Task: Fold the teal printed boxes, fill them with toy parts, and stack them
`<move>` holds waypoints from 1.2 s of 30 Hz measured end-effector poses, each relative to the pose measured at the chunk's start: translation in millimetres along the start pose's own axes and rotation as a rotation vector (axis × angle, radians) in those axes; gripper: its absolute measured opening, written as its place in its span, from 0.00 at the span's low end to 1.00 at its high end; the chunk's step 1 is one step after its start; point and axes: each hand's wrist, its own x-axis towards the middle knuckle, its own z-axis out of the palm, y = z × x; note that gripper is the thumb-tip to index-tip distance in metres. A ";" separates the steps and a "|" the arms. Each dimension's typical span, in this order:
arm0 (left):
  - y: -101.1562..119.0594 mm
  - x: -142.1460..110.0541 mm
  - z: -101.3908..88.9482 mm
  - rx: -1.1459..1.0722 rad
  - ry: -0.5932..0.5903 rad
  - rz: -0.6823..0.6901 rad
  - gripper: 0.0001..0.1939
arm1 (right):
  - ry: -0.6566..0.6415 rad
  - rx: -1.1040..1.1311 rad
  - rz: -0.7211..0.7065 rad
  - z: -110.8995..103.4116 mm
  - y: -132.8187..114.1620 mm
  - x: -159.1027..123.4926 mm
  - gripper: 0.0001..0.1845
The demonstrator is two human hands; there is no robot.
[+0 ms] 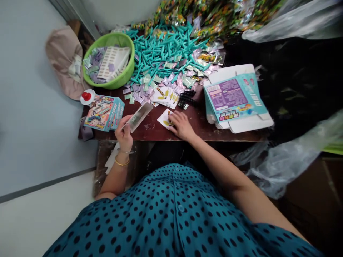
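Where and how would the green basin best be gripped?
Probably by the near rim of the green basin, from the person's side, fingers outside and thumb over the lip. The round rim stands raised and exposed there, while turquoise pieces crowd its right and a pink cloth item lies at its left. Being loaded, it may want both hands.

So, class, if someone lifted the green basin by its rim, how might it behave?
The basin is probably fairly stiff, since its wall stands up round its load. It may be light for its size, as only small packets and sheets show inside. Those packets lie loose, so they could slide if it tilts.
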 end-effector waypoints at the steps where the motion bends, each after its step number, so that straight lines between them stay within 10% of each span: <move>1: 1.0 -1.5 1.1 -0.008 -0.009 0.006 0.26 | -0.074 0.007 -0.047 1.7 -10.7 -8.0 0.33; 12: 1.3 -20.6 4.3 -0.062 -0.161 0.108 0.24 | -0.102 0.127 -0.153 -15.7 -16.2 -74.1 0.17; 19: 2.1 -10.2 -0.2 -0.072 -0.100 0.010 0.24 | 0.360 0.251 -0.081 -99.2 -80.6 -11.5 0.09; 25: 1.1 -2.9 -1.7 -0.058 -0.062 -0.044 0.24 | 0.421 0.330 -0.184 -122.5 -121.8 37.3 0.13; 36: -2.0 -0.6 -3.3 -0.089 -0.045 -0.037 0.24 | 0.583 0.421 0.235 -106.7 -55.1 53.7 0.13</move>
